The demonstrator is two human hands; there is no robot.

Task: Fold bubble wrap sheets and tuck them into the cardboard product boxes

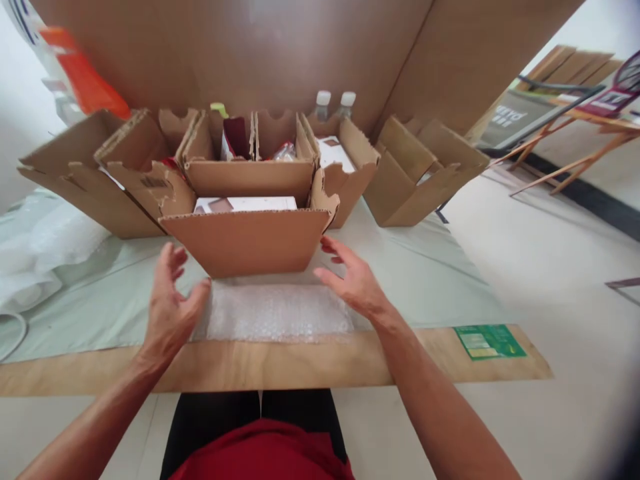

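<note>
A brown cardboard box (250, 243) stands in front of me on the cloth-covered table, with white printed packs (265, 203) showing inside it. Below its near wall lies a flat sheet of bubble wrap (280, 313). On the left, my left hand (175, 300) is held with fingers apart, its thumb close to the wrap's left end. My right hand (353, 277) reaches toward the box's lower right corner, fingers and thumb spread. Neither hand is wrapped round anything. Whether the right fingertips touch the box I cannot tell.
More open cardboard boxes (425, 177) line the table's back. Two white-capped bottles (323, 100) stand behind them. A heap of bubble wrap (55, 233) is at left, below an orange object (85, 77). A green card (490, 341) lies on the wooden front edge (280, 367).
</note>
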